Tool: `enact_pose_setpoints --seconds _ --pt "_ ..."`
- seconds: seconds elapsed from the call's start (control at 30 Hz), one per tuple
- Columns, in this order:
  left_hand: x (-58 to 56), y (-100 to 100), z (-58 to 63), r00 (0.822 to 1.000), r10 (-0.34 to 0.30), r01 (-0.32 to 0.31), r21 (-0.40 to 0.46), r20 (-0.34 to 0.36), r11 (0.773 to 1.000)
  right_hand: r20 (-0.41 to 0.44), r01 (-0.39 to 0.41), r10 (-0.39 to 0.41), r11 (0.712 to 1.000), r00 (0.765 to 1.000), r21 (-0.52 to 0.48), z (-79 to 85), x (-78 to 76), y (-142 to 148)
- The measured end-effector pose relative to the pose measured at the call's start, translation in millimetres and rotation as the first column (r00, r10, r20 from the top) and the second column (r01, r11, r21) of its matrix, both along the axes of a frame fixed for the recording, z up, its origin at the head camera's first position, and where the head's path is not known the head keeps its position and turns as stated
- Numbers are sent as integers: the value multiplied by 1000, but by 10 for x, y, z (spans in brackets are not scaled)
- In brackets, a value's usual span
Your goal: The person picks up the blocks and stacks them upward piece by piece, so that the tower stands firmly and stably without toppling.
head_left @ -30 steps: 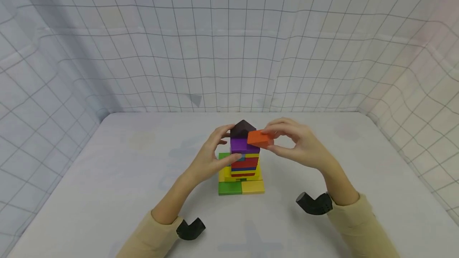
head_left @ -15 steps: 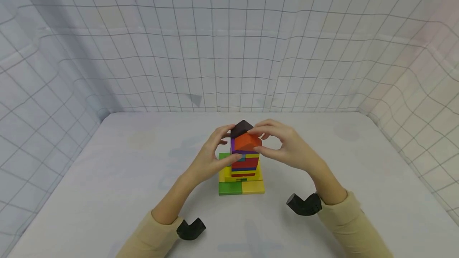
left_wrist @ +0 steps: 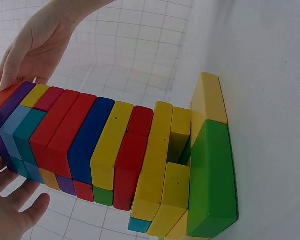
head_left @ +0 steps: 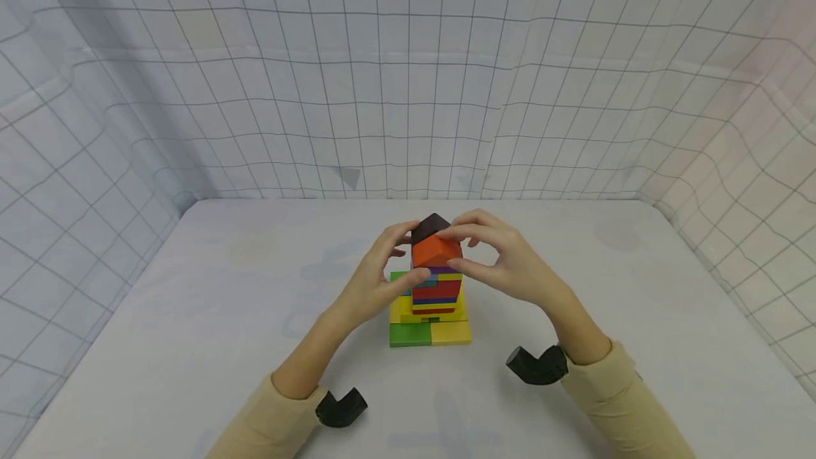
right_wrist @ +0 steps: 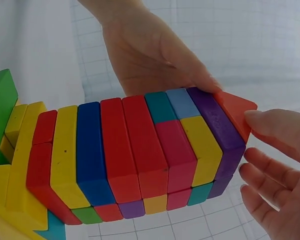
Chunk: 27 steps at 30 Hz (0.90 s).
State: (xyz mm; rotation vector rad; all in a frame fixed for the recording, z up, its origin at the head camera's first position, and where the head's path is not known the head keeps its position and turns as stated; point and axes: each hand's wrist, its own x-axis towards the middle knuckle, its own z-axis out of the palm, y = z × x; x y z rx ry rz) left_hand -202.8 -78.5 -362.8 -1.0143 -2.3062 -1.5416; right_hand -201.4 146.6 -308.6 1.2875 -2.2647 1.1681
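Note:
A tower of coloured wooden blocks [head_left: 436, 290] stands upright on the table. My right hand [head_left: 515, 261] pinches an orange triangular block [head_left: 432, 252] by its right side, at the tower's top front. In the right wrist view, its flat underside lies against the purple block [right_wrist: 226, 136]. Behind it sits a dark triangular block [head_left: 428, 227], partly covered. Round the tower's upper left curls my left hand [head_left: 370, 280], thumb at the front and fingers toward the back. The left thumb touches near the orange block's lower edge in the right wrist view.
Under the tower lie flat green [head_left: 410, 335] and yellow [head_left: 450, 333] base blocks on a white table [head_left: 255, 317]. A white gridded curtain [head_left: 408, 76] surrounds the back and sides. Each wrist bears a black camera mount [head_left: 538, 365].
My right hand has moved left with the orange triangular block, from the tower's right edge onto its top front, in front of the dark block. My left hand has stayed in place.

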Motion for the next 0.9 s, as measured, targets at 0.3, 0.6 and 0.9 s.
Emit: enact_pose_setpoints --seconds 0.3,0.6,0.9 --pt "7 10 4 1000 7 -7 6 -2 1000 167 -13 1 998 986 68 -86 -108 75" --pt "0 17 -6 1000 -6 6 21 -15 1000 261 -53 43 998 965 31 -143 -132 91" --pt "17 4 10 1000 -4 4 10 12 1000 276 -68 60 997 959 20 -164 -146 96"
